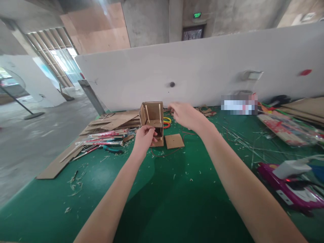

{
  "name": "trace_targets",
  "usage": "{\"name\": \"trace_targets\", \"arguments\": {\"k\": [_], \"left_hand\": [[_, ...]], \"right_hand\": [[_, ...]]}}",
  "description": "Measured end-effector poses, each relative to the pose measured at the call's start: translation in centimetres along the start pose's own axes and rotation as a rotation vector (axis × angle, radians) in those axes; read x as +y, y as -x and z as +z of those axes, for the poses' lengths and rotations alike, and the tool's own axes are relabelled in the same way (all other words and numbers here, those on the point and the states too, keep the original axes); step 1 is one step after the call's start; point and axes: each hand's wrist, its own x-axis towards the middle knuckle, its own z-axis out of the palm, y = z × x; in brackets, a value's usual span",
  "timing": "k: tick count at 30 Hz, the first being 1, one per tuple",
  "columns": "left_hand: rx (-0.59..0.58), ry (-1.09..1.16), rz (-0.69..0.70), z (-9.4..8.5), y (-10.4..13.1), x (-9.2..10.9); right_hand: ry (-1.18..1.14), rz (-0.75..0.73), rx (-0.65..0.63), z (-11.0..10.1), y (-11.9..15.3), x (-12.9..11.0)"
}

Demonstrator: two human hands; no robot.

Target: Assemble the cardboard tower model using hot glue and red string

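Note:
A small cardboard box stands upright on the green table, its front open, with an upper and a lower compartment and thin wooden sticks inside. My left hand is at the lower compartment, fingers pinched together; whatever they hold is too small to make out. To the right of the box, my right hand is raised above the table with curled, closed fingertips, and I cannot see what is in them. A square piece of cardboard lies flat just right of the box. Thin reddish-brown string trails in front of both.
Scissors with yellow and orange handles lie behind the box. Cardboard sheets, wrapped sticks and teal-handled pliers are at left. A purple power strip with plugs sits at right. A white partition borders the table's back.

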Motion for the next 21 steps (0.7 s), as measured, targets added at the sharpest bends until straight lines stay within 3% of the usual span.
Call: {"name": "trace_targets", "arguments": {"k": [5, 8, 13, 16, 21], "left_hand": [[-0.025, -0.097, 0.061, -0.6, -0.5, -0.9], [-0.027, -0.142, 0.102, -0.8, -0.9, -1.3], [-0.038, -0.202, 0.161, -0.9, -0.8, -1.2], [-0.046, -0.244, 0.174, -0.9, -0.5, -1.0], [-0.056, -0.308, 0.169, -1.2, -0.7, -1.1]], "right_hand": [[-0.249, 0.023, 0.102, -1.0, 0.2, -1.1], [-0.355, 0.019, 0.092, -1.3, -0.6, -1.4], [-0.119, -0.112, -0.091, -3.4, -3.2, -1.2], [0.003, -0.163, -0.031, -4.3, -5.2, -1.3], [0.009, -0.253, 0.001, -4.4, -8.9, -2.0]]}}
